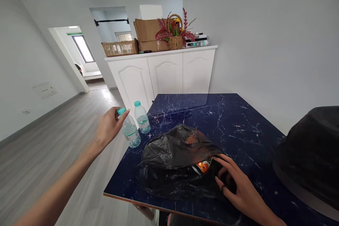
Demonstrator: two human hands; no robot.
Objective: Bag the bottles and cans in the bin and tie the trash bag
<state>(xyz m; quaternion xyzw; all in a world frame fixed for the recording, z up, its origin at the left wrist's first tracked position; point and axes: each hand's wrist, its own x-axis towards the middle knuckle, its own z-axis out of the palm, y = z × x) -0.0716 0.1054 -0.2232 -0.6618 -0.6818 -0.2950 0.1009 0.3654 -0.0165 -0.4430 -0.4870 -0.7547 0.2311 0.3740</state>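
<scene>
My left hand [109,123] grips a clear plastic bottle [129,132] by its turquoise cap, fingers and thumb round the top. The bottle is upright at the left edge of the table, with some clear liquid in it. A second, similar bottle [142,120] stands just behind it. In front of me lies a crumpled black plastic bag [164,152], its mouth towards me. An orange and black can [203,166] lies on its side in the opening. My right hand [235,180] holds the bag's edge beside the can; its inner fingers are partly hidden.
The dark blue marble-patterned table [222,120] carries a large black object [312,152] at the right, partly out of view. Behind stands a white cabinet [164,74] with cardboard boxes [149,31] and a flower basket [175,42]. Grey floor [87,123] lies to the left.
</scene>
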